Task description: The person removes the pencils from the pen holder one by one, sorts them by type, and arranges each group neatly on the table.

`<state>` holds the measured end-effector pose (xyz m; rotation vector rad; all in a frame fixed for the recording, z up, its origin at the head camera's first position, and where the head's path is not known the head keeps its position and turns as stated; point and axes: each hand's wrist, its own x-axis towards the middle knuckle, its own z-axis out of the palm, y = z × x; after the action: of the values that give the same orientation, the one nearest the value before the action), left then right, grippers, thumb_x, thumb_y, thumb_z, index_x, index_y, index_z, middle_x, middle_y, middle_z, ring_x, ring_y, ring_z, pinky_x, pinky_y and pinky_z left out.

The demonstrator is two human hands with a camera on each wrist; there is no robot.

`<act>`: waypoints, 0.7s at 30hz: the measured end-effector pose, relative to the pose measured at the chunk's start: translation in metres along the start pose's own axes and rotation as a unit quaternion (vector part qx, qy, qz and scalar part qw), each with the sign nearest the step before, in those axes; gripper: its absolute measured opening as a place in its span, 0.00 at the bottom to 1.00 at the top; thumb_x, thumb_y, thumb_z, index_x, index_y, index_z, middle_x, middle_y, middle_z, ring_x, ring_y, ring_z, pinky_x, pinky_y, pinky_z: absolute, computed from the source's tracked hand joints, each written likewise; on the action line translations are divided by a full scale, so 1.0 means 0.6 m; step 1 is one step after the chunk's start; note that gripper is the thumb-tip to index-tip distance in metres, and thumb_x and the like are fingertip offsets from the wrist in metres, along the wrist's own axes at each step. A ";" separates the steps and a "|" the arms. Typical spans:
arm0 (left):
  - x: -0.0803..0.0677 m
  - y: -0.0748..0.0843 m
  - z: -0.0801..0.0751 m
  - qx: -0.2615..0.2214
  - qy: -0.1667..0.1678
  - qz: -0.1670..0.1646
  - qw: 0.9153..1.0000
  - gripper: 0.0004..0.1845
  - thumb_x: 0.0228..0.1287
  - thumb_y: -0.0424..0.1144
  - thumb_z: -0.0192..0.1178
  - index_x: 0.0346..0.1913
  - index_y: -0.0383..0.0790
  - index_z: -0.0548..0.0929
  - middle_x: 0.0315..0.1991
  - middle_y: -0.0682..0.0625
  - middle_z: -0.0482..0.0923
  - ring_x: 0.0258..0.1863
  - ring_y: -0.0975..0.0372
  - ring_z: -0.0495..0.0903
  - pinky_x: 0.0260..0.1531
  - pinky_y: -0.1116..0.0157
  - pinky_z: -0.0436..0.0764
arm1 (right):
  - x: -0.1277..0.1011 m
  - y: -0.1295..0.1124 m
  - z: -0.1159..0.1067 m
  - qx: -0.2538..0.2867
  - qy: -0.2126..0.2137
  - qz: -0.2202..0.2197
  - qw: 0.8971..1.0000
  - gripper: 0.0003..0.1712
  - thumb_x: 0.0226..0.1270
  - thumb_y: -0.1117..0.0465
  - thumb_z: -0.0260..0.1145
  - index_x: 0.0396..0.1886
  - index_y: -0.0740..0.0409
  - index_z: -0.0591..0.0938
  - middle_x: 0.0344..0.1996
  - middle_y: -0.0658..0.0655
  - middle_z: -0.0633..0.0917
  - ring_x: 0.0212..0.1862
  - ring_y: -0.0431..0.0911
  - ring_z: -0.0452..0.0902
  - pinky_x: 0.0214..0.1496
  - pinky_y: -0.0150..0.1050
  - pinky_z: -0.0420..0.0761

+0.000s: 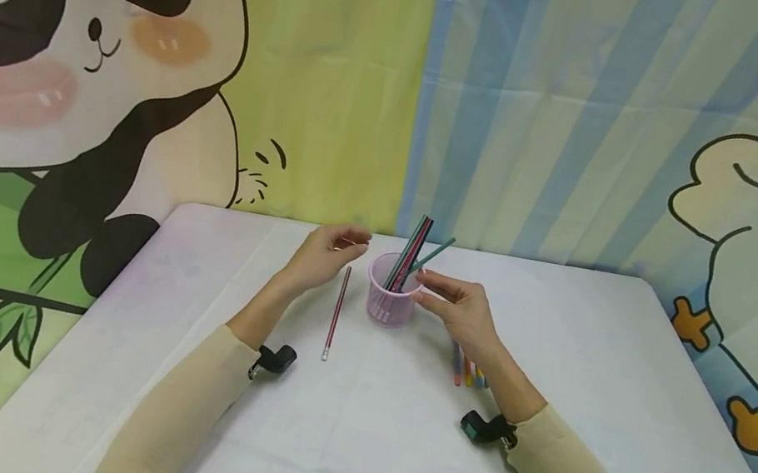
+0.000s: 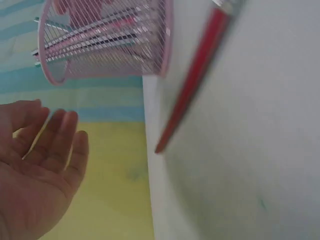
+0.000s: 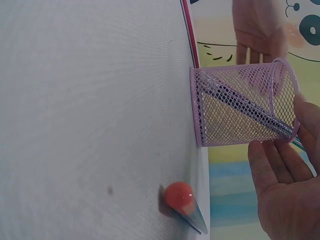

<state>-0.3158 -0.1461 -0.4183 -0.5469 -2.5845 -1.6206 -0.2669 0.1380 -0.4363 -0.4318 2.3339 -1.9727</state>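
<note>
I see a pink wire-mesh cup (image 1: 390,303), its metal looking painted and matt. The red pencil (image 1: 337,313) looks glossy. The white tabletop (image 1: 388,441) looks smooth and matt, like cloth.

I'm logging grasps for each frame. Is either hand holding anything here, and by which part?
Nothing is held. The left hand hovers open beside the pink mesh cup. The right hand has straight fingers at the cup's rim, without curling round it.

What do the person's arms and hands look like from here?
Both arms wear long, close-fitting beige sleeves ending at the wrist. A small black camera is strapped at each wrist. The left hand and right hand are bare, with no gloves, rings or markings visible.
</note>
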 end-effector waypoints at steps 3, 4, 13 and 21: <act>0.011 0.017 0.015 -0.073 -0.006 0.010 0.997 0.13 0.77 0.43 0.63 0.59 0.48 0.85 0.57 0.49 0.85 0.58 0.56 0.83 0.62 0.53 0.81 | -0.001 -0.001 0.001 0.002 -0.001 0.005 1.000 0.26 0.67 0.61 0.76 0.61 0.67 0.84 0.67 0.58 0.83 0.72 0.51 0.76 0.65 0.33 0.81; 0.015 0.022 0.020 -0.089 -0.009 0.010 0.996 0.13 0.76 0.43 0.63 0.58 0.48 0.85 0.57 0.49 0.85 0.59 0.56 0.83 0.64 0.53 0.81 | -0.001 -0.001 0.001 0.004 -0.001 0.006 1.000 0.26 0.67 0.61 0.76 0.61 0.67 0.84 0.67 0.57 0.83 0.72 0.51 0.76 0.65 0.33 0.81; 0.044 0.040 0.054 -0.148 -0.015 0.012 0.989 0.13 0.75 0.39 0.65 0.57 0.39 0.84 0.62 0.43 0.83 0.62 0.55 0.83 0.66 0.57 0.80 | 0.002 0.005 -0.001 0.008 -0.006 -0.001 1.000 0.26 0.67 0.60 0.76 0.61 0.68 0.84 0.66 0.57 0.83 0.72 0.51 0.75 0.68 0.37 0.79; 0.057 0.043 0.071 -0.174 -0.029 -0.011 0.984 0.09 0.74 0.39 0.66 0.51 0.42 0.85 0.60 0.50 0.85 0.60 0.56 0.82 0.68 0.53 0.77 | 0.002 0.005 -0.002 0.003 -0.006 -0.001 1.000 0.26 0.67 0.60 0.76 0.61 0.67 0.84 0.66 0.57 0.83 0.72 0.51 0.75 0.68 0.38 0.80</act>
<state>-0.3331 -0.0893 -0.4080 -0.5921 -2.3600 -2.1109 -0.2690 0.1395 -0.4391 -0.4444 2.3211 -1.9698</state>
